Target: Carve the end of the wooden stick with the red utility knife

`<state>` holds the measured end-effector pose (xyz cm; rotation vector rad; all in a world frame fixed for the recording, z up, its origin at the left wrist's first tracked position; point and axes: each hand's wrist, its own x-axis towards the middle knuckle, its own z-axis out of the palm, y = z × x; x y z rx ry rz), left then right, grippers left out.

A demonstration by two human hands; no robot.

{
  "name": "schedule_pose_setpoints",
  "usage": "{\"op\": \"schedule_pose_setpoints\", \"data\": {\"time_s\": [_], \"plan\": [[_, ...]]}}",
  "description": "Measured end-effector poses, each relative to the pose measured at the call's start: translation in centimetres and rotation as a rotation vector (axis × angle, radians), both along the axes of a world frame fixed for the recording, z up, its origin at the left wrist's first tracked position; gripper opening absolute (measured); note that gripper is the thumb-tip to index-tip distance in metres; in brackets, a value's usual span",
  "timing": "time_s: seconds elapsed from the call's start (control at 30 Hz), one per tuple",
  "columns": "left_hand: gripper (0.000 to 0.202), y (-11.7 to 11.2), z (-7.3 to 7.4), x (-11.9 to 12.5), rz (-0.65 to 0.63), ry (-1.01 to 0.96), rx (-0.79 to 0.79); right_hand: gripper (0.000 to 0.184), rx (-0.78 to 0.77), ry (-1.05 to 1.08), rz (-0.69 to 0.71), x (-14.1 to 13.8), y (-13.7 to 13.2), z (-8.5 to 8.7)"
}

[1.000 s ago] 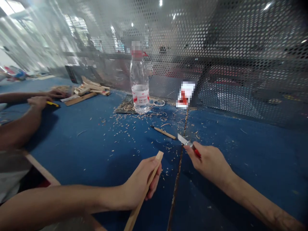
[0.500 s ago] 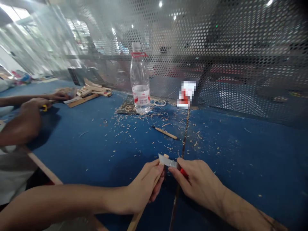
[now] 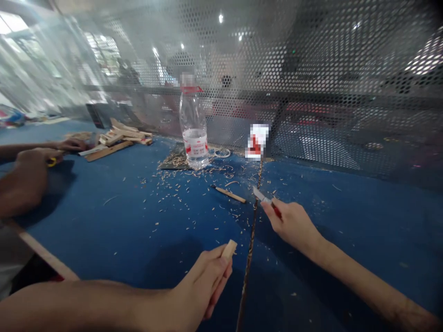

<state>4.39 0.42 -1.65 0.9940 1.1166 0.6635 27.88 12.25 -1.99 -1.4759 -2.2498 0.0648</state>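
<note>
While left hand [image 3: 204, 286] grips wood stick [image 3: 228, 249], right hand [image 3: 292, 223] w/ knife [image 3: 262, 197] well apart.

— What is seen on the blue bench [image 3: 121, 216]?
— A clear bottle [image 3: 193, 129] is stood upright near the perforated screen [image 3: 328, 92], with wood shavings [image 3: 194, 184] scattered around it. A thin stick [image 3: 228, 194] is laid just in front of it.
— And to the left?
— Wood offcuts [image 3: 116, 138] are piled there. A co-worker's hand [image 3: 71, 145] is seen beside them.
</note>
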Motion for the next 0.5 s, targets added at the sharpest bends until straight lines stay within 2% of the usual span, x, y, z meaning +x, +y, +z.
{"op": "schedule_pose_setpoints", "data": {"time_s": [0.1, 0.23, 0.3, 0.4, 0.5], "plan": [[0.051, 0.2, -0.4, 0.0, -0.037, 0.05, 0.061, 0.043, -0.036, 0.011, 0.099, -0.8, -1.5, 0.5], [0.036, 0.9, -0.7, 0.0, -0.041, 0.019, 0.016, 0.041, -0.121, 0.028, 0.303, -2.9, -5.3, 1.0], [0.029, 1.0, -0.7, 0.1, -0.03, 0.0, 0.019, 0.042, -0.101, 0.034, 0.373, -3.4, -6.5, 1.1], [0.026, 0.7, -0.9, 0.2, -0.014, -0.001, 0.027, 0.044, -0.032, 0.032, 0.428, -3.5, -7.0, 0.8], [0.031, 0.3, -0.8, 0.2, -0.006, 0.009, 0.015, 0.042, 0.02, -0.029, 0.446, -3.3, -6.6, 0.6]]}}
